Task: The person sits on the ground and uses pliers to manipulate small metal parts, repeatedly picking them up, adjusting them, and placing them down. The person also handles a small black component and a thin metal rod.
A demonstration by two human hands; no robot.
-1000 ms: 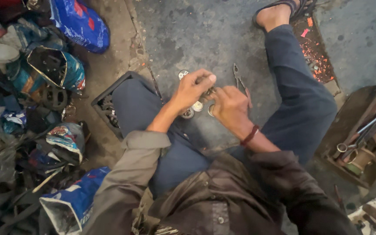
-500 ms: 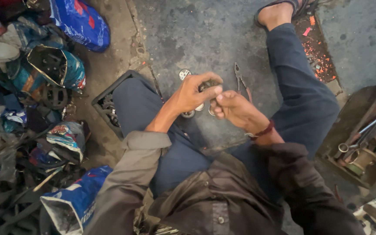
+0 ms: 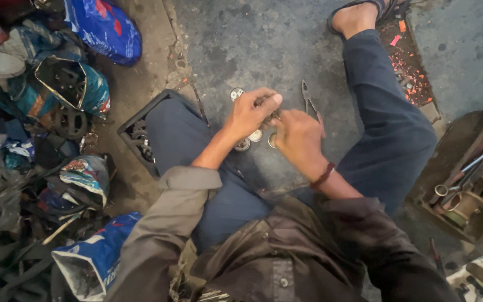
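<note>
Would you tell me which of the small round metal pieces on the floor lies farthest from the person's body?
The round piece above the left hand, lying alone; the other discs cluster under the hands.

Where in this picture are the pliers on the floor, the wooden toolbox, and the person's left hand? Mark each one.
pliers [image 3: 309, 100], head view, on the dark jaws end lying on the concrete.
wooden toolbox [image 3: 458, 134], head view, on its left wall.
left hand [image 3: 251, 112], head view, on the back of the hand.

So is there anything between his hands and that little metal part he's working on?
No. Both the left hand and the right hand are already on the small metal part, fingers closed around it above the floor. Nothing visible sits between.
</note>
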